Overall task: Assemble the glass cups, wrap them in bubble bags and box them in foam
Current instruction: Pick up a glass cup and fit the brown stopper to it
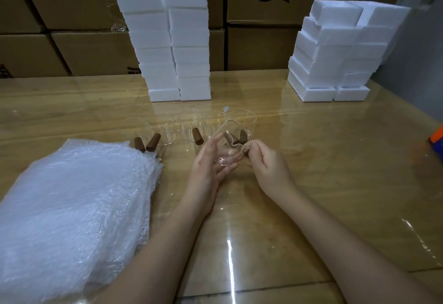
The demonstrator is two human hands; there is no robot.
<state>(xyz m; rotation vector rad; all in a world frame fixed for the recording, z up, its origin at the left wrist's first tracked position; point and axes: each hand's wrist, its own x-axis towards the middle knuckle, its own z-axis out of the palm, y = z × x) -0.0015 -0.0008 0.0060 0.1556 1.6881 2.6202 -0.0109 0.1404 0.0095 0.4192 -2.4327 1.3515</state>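
**Head camera: two hands hold one glass cup above the surface**

The left hand (211, 162) and the right hand (266, 167) are close together, a little above the shiny wooden surface (323, 171). Between them is a small clear glass cup (227, 158), tipped on its side. The cup lies in the left hand, between the thumb and the fingers, and those fingers are almost straight. The fingers of the right hand are curled, and their tips pinch the right side of the cup.

Two brown wooden handles (243, 137) show just behind the held cup. It is hard to tell which cup they belong to.

Also just behind the held cup, a row of clear glass cups (189, 126) stands on the surface. Some of them have brown wooden handles that point toward the person.

To the left of the held cup lies a big pile of see-through bubble bags (72, 207). It is near the cup but does not touch it.

Far behind the held cup is a tall stack of white foam boxes (172, 40). Far behind the cup and to its right is a lower stack of white foam boxes (335, 51). Behind both stacks are brown cardboard boxes (261, 47).

Far to the right of the held cup, at the edge of the view, is a blurry orange and blue thing (436, 135).
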